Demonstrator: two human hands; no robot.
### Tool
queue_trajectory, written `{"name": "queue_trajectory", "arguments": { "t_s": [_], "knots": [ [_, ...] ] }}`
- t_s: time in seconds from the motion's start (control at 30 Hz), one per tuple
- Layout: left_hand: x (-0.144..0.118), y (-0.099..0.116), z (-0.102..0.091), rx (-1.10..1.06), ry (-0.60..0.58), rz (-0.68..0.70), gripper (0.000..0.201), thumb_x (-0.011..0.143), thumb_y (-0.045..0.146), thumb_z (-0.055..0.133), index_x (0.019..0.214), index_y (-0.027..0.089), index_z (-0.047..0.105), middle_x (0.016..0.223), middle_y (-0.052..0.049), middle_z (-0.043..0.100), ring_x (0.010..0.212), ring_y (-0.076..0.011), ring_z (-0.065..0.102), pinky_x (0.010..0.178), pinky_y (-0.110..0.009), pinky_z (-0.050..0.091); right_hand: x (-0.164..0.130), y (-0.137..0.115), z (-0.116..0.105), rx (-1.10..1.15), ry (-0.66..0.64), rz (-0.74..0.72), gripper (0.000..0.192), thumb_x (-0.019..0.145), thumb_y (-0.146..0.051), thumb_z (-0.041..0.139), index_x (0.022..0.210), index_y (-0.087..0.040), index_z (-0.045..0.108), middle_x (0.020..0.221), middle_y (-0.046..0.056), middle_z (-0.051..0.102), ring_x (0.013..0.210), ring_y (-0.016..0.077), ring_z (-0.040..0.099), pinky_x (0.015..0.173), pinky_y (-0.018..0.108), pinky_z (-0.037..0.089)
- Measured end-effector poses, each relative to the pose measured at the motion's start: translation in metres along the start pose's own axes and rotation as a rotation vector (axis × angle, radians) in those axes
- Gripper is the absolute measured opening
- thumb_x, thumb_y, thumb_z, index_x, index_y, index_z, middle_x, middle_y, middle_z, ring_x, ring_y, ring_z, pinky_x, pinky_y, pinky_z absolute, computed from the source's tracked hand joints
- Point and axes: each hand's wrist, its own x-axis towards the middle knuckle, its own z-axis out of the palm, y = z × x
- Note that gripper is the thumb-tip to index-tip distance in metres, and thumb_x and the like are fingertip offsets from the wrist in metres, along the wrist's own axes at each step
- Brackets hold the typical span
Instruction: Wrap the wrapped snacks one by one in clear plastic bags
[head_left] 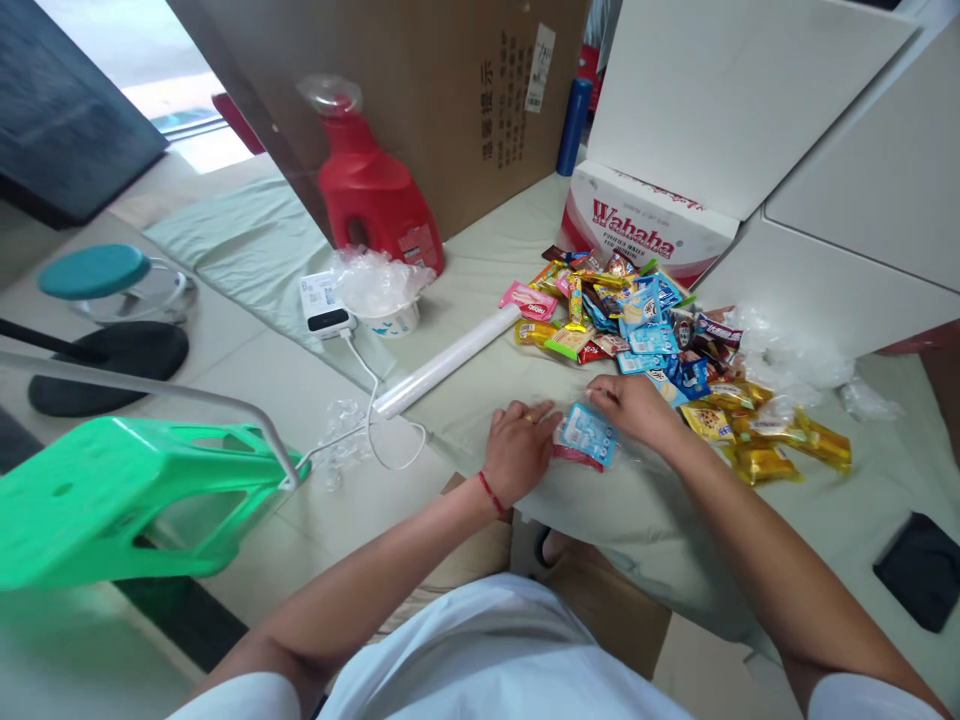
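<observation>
A light-blue snack packet (589, 432) lies on top of a red one (582, 458), both on thin clear plastic film (637, 455) spread over the pale green cloth. At their left side, my left hand (519, 450) rests with fingers bent loosely apart, its thumb by the packets' edge. Just beyond the packets' upper right corner, my right hand (628, 408) pinches the clear film between thumb and fingers. A white roll of film (450, 360) lies diagonally beyond my left hand. Past my right hand spreads a heap of colourful wrapped snacks (611, 310).
Behind the snacks stands a Wahaha carton (652, 225). Yellow snack packs (765, 462) and crumpled clear plastic (802, 350) lie to the right. At left are a red jug (375, 185), a tub (394, 318), a white cable (371, 400) and a green stool (112, 450).
</observation>
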Motion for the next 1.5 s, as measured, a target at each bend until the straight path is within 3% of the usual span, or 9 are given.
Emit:
{"name": "queue_trajectory", "arguments": {
  "t_s": [0.27, 0.47, 0.6, 0.73, 1.0, 1.17, 1.23, 1.33, 1.5],
  "knots": [
    [0.018, -0.017, 0.01, -0.133, 0.179, -0.397, 0.087, 0.073, 0.031, 0.078, 0.153, 0.021, 0.045, 0.153, -0.02, 0.047, 0.138, -0.0404, 0.044, 0.106, -0.056, 0.042, -0.055, -0.031, 0.058, -0.346, -0.041, -0.262, 0.035, 0.103, -0.022, 0.051, 0.133, -0.026, 0.069, 0.09, 0.007, 0.066, 0.084, 0.0206, 0.058, 0.071, 0.029, 0.038],
    [0.025, -0.049, -0.027, -0.297, -0.169, -0.322, 0.009, 0.077, 0.019, 0.064, 0.083, 0.02, 0.07, 0.086, -0.006, 0.072, 0.094, -0.0257, 0.067, 0.087, -0.039, 0.051, -0.072, -0.029, 0.072, -0.392, 0.001, -0.278, 0.04, 0.104, -0.023, 0.053, 0.142, -0.031, 0.064, 0.095, 0.008, 0.06, 0.088, 0.0214, 0.052, 0.077, 0.031, 0.039],
    [0.018, -0.049, -0.054, -0.73, -0.279, -0.442, 0.005, 0.073, 0.015, 0.061, 0.075, 0.019, 0.063, 0.059, 0.003, 0.062, 0.055, -0.0133, 0.058, 0.059, -0.025, 0.046, -0.072, -0.037, 0.069, -0.362, -0.03, -0.248, 0.041, 0.103, -0.023, 0.053, 0.143, -0.03, 0.063, 0.099, 0.01, 0.059, 0.091, 0.0233, 0.052, 0.079, 0.033, 0.041],
    [0.025, -0.007, -0.046, -1.05, -0.282, -0.488, 0.007, 0.082, 0.021, 0.058, 0.085, 0.017, 0.063, 0.069, 0.001, 0.067, 0.055, -0.0119, 0.062, 0.058, -0.024, 0.05, -0.073, -0.048, 0.076, -0.309, -0.026, -0.197, 0.041, 0.101, -0.021, 0.054, 0.141, -0.023, 0.064, 0.106, 0.014, 0.059, 0.099, 0.0277, 0.053, 0.084, 0.038, 0.047],
    [0.036, 0.046, 0.003, -0.326, -0.261, -0.206, 0.034, 0.092, 0.011, 0.049, 0.11, 0.019, 0.077, 0.113, -0.013, 0.073, 0.109, -0.0258, 0.065, 0.094, -0.038, 0.052, -0.11, -0.025, 0.077, 0.125, 0.118, -0.345, 0.033, 0.098, -0.02, 0.052, 0.127, -0.022, 0.068, 0.127, 0.012, 0.066, 0.125, 0.0285, 0.053, 0.103, 0.046, 0.049],
    [0.024, 0.055, 0.005, 0.038, -0.151, -0.113, 0.03, 0.098, 0.023, 0.052, 0.11, 0.032, 0.078, 0.122, -0.01, 0.066, 0.116, -0.029, 0.056, 0.094, -0.043, 0.049, -0.101, 0.013, 0.069, 0.022, 0.66, 0.189, 0.033, 0.098, -0.035, 0.057, 0.125, -0.019, 0.068, 0.111, 0.014, 0.065, 0.106, 0.0301, 0.056, 0.098, 0.048, 0.047],
    [0.025, 0.056, 0.006, 0.053, -0.038, -0.203, 0.036, 0.092, 0.03, 0.066, 0.127, 0.034, 0.071, 0.141, -0.01, 0.057, 0.13, -0.0332, 0.049, 0.104, -0.05, 0.044, -0.09, 0.02, 0.07, -0.098, 0.613, 0.331, 0.042, 0.09, -0.035, 0.068, 0.127, -0.014, 0.067, 0.119, 0.018, 0.061, 0.114, 0.0357, 0.05, 0.1, 0.051, 0.043],
    [0.029, 0.05, 0.013, 0.028, 0.031, -0.376, 0.081, 0.076, 0.041, 0.084, 0.148, 0.023, 0.051, 0.159, -0.019, 0.041, 0.151, -0.0398, 0.03, 0.118, -0.057, 0.032, -0.08, 0.016, 0.075, -0.13, 0.429, 0.391, 0.024, 0.087, -0.028, 0.071, 0.108, -0.016, 0.072, 0.121, 0.017, 0.061, 0.118, 0.0375, 0.046, 0.096, 0.046, 0.043],
    [0.034, 0.042, 0.021, -0.042, -0.076, -0.436, 0.062, 0.074, 0.048, 0.082, 0.12, 0.015, 0.058, 0.141, -0.021, 0.055, 0.148, -0.0406, 0.038, 0.118, -0.054, 0.034, -0.083, -0.005, 0.079, 0.002, 0.413, 0.472, 0.011, 0.094, -0.023, 0.055, 0.097, -0.02, 0.066, 0.108, 0.012, 0.062, 0.093, 0.0256, 0.057, 0.077, 0.035, 0.042]
  ]
}}
